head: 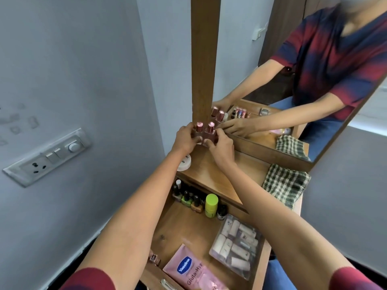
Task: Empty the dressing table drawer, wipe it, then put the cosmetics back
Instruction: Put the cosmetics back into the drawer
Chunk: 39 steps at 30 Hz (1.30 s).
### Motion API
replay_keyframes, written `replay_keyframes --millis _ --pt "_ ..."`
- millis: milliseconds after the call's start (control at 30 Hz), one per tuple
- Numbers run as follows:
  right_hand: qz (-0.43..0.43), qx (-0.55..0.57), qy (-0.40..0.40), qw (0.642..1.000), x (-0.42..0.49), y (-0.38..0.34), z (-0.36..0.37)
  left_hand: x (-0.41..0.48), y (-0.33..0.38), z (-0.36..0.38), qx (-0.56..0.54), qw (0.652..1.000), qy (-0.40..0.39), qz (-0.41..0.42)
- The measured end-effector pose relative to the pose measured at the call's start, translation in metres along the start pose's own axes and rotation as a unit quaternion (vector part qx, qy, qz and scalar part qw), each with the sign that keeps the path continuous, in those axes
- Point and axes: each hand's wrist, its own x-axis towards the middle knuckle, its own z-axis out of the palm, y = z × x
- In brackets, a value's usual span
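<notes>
Beside the mirror frame (205,59), both hands (185,137) (222,147) grip pink bottles (204,130).

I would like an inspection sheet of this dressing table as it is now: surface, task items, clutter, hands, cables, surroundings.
Surface: wooden tabletop; the drawer below it is open.
Job's things: two pink-capped bottles at the back of the tabletop, by the mirror frame; white jar at its left edge; checked cloth on its right side. In the drawer: nail polish bottles, yellow-green capped bottle, clear box of tubes, pink Vaseline pouch.
Clutter: nothing seen.
Grip: left hand and right hand both hold the pink-capped bottles.
Cables: nothing seen.
Surroundings: mirror; grey wall with a switch panel on the left.
</notes>
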Motion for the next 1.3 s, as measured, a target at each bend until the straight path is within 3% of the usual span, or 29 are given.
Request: replay_keyframes --millis 267,500,733,967,1300 --pt "-0.051 0.033 -0.023 0.998 -0.026 -0.015 -0.034 -0.046 0.021 -0.024 -0.049 0.997 0.039 0.038" --pt "-0.115 0.03 -0.054 0.991 -0.076 -0.045 -0.052 -0.114 0.023 -0.069 -0.022 0.996 0.06 0.06" --pt "-0.17 -0.036 -0.121 0.977 -0.134 -0.05 -0.036 -0.192 -0.004 -0.087 0.029 0.999 0.032 0.01" --pt "-0.087 -0.051 -0.177 0.979 -0.181 -0.028 -0.005 -0.226 -0.048 -0.071 0.13 0.99 -0.009 -0.06" --pt "-0.01 -0.033 -0.235 0.971 -0.205 -0.003 0.025 -0.229 -0.072 -0.055 0.225 0.97 0.018 -0.096"
